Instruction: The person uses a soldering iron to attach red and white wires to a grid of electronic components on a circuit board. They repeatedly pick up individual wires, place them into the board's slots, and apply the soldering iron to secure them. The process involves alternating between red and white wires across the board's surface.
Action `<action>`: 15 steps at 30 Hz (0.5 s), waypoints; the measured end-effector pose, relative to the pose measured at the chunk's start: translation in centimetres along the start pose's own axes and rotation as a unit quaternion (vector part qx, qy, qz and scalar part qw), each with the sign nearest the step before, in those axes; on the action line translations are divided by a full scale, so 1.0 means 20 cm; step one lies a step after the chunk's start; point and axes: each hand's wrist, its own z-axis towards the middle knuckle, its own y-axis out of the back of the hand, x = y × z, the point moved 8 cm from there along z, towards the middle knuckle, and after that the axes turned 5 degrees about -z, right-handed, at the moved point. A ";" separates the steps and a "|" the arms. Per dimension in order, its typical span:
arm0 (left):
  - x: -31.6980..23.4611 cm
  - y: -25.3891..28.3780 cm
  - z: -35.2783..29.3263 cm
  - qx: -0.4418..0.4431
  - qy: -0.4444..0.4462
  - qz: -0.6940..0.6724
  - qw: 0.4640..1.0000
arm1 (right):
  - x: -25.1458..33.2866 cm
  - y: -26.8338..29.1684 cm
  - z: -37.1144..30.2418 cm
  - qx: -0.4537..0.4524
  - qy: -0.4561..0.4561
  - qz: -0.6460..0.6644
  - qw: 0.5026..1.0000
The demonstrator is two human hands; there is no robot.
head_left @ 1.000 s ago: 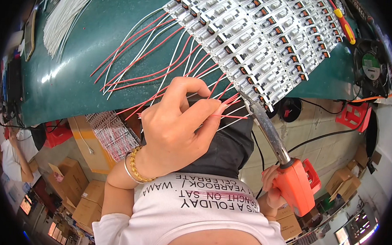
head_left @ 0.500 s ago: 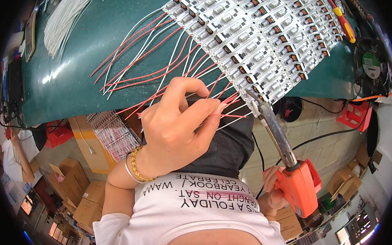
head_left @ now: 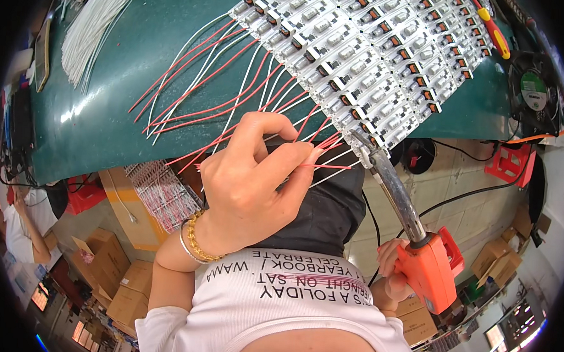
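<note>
My left hand is closed in a pinch on thin red wires, their ends poking out past the thumb and fingertips. It hovers at the near edge of a panel of white circuit boards with rows of small parts. Red and white wires trail from the panel's left edge. The grip of an orange soldering gun is in my right hand, fingers wrapped round it. Its long metal barrel points up and left, and the tip meets the panel's lower corner, beside the wires. The exact contact at the tip is too small to make out.
On the green table lie a bundle of white wires and a red-yellow screwdriver. A black fan stands at the right. Cardboard boxes, a red stool and black cables are below; another person is at far left.
The panel and its wires have shifted very slightly left, and the soldering gun's tip with them. Both hands keep nearly the same pose and grip.
</note>
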 end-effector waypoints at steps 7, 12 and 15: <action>0.00 0.00 0.01 0.013 0.003 0.001 1.000 | 0.02 -0.02 0.00 0.020 -0.060 -0.032 0.997; 0.00 0.03 -0.01 0.008 0.009 -0.003 1.000 | 0.19 -0.01 0.21 -0.125 0.062 0.089 0.986; 0.00 0.03 0.00 -0.030 -0.028 -0.025 0.999 | 0.30 0.13 0.42 -0.164 0.162 0.106 0.967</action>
